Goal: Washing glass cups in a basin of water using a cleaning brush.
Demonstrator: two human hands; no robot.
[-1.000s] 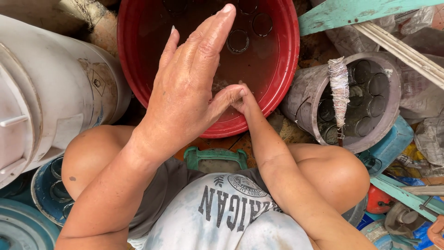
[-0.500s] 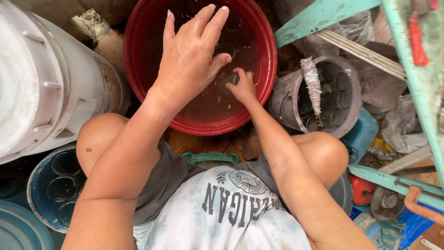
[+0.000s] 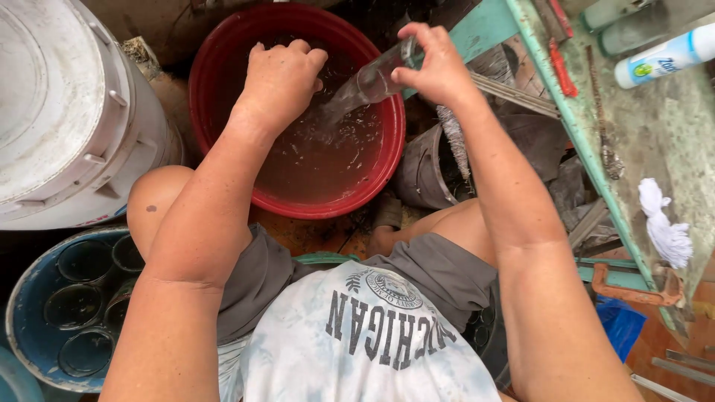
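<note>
Glass jar (image 3: 370,80), wet, likely slippery and fragile, pinched at its rim by right hand (image 3: 436,68), tilted over red basin (image 3: 223,63); left hand (image 3: 281,78) fisted at nine o'clock.

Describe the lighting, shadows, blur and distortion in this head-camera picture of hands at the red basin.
Head view: soft, even daylight with no hard shadows; the right hand holds a clear glass that is smeared by motion blur, as is the water pouring from it; the left hand is sharp; the red basin shows dull glints on the water; wide-angle lens bends the white bucket at the edge.
</note>
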